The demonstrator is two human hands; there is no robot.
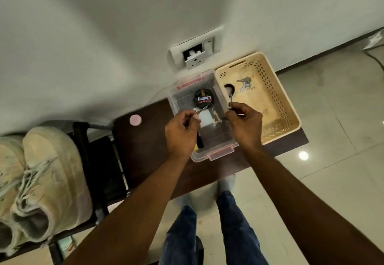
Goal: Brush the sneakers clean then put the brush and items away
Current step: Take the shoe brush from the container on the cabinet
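Note:
A pair of dirty off-white sneakers (47, 181) sits on a black rack at the left. A clear plastic box (212, 156) with red latches stands on the dark brown table (145, 150) and holds a black polish tin (203, 98). A black and yellow item (200, 143) lies in it, partly hidden by my left hand. My left hand (181, 134) pinches a thin metallic tool (200, 109) over the box. My right hand (245, 126) pinches a thin handle with a dark rounded end (229, 90) at the box's right wall.
A beige perforated basket (288, 106) stands right of the box, stained inside, with a small grey scrap (245, 82). A pink round cap (135, 119) lies on the table's left part. A wall socket (195, 50) is behind. My legs stand on tiled floor below.

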